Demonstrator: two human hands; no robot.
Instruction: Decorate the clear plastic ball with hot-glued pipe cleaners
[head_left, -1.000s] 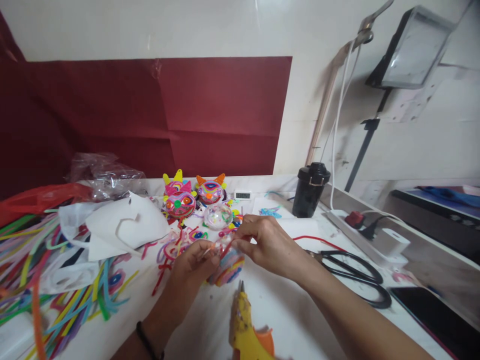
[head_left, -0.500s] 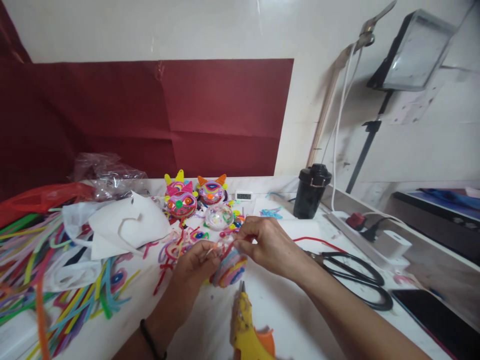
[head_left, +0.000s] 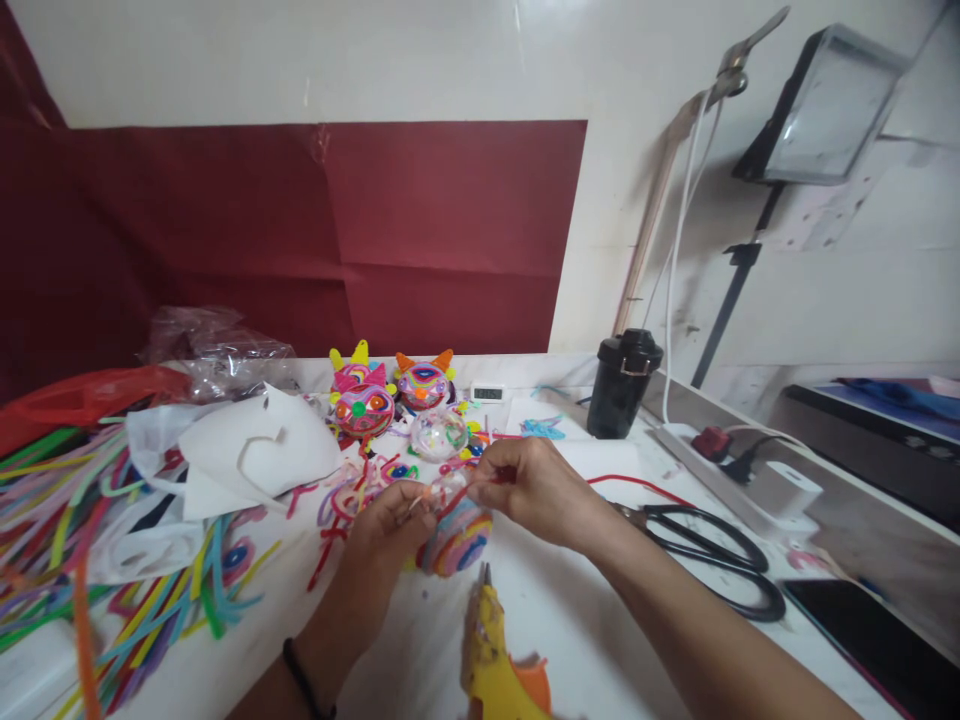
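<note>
A ball banded in blue, pink, orange and yellow pipe cleaner [head_left: 459, 538] is held up over the table between both hands. My left hand [head_left: 394, 525] closes round its left side, thumb and fingers pinched near the top. Against the ball's upper right, my right hand [head_left: 525, 485] pinches a red pipe cleaner [head_left: 456, 497], fingers pressed together. Just below the ball, a yellow hot glue gun [head_left: 491, 640] points its metal nozzle up toward it. Behind the hands sits a clear plastic ball [head_left: 439, 435] with coloured bits.
Decorated animal faces [head_left: 364, 408] stand at the back beside a small digital clock [head_left: 487, 393]. Loose pipe cleaners [head_left: 150, 610] cover the left. Toward the right are black-handled scissors [head_left: 705, 550], a black cup [head_left: 624, 385], a power strip [head_left: 739, 485] and a phone [head_left: 870, 630].
My hands have shifted only slightly on the ball, which is turned a little. A red strand end now shows behind my right hand. The surroundings stay put.
</note>
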